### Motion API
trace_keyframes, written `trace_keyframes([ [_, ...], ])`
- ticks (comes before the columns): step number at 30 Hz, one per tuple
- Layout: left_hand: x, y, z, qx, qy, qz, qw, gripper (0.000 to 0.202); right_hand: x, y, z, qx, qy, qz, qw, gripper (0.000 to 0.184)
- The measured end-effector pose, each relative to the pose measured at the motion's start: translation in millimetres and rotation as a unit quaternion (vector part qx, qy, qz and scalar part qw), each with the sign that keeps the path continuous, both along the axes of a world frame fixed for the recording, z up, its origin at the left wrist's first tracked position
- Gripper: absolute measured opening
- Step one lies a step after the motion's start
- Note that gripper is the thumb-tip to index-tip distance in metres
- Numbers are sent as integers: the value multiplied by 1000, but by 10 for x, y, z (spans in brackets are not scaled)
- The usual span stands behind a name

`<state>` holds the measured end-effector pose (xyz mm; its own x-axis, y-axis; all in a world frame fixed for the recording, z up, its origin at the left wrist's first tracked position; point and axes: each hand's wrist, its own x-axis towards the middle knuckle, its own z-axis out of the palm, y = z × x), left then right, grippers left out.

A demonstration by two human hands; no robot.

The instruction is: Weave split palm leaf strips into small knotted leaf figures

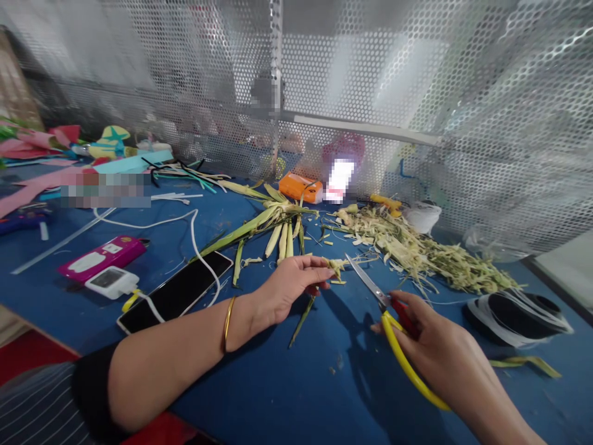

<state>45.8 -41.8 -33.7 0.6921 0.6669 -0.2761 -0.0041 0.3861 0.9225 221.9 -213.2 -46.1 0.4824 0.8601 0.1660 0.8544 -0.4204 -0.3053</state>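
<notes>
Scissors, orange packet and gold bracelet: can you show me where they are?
Scissors (382, 298): head view, where the blades meet the handles.
Orange packet (294, 186): head view, middle of its side.
Gold bracelet (227, 324): head view, middle of its band.

thin gold bangle (227, 324), dark white-striped sleeve (37, 402), black cuff (92, 390).

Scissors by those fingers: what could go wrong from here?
The scissors' blade tips, held in the right hand, sit close to the left hand's fingertips, so a slip might nick them. The pale strip is only pinched at the fingertips and could slide out. The white cable loops over the phone beside the left forearm, which might snag it.
</notes>
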Motion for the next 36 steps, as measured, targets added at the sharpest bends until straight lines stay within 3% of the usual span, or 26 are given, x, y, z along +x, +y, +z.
trace_keyframes([
  [3,-8,14,6,-48,-29,0,998,18,24,6,-47,-25,-37,27,999,48],
  [9,-9,22,19,-100,-56,16,993,21,-47,-17,-53,5,-130,81,988,41],
  [19,-11,7,10,-73,-51,34,995,28,-55,5,-131,-52,-164,145,974,39],
  [22,-32,-8,29,-58,-61,32,996,29,-70,-4,-118,-67,-170,152,971,29],
  [26,-54,-30,80,-42,-68,48,996,30,-104,30,41,-37,-140,184,972,20],
  [29,-56,-70,142,-28,-69,39,996,29,-161,161,298,92,-84,191,974,29],
  [32,-53,-137,219,-31,-80,5,996,30,-224,377,561,211,-3,194,958,32],
  [36,-68,-218,283,-69,-85,-39,993,34,-265,623,708,209,160,267,927,18],
])
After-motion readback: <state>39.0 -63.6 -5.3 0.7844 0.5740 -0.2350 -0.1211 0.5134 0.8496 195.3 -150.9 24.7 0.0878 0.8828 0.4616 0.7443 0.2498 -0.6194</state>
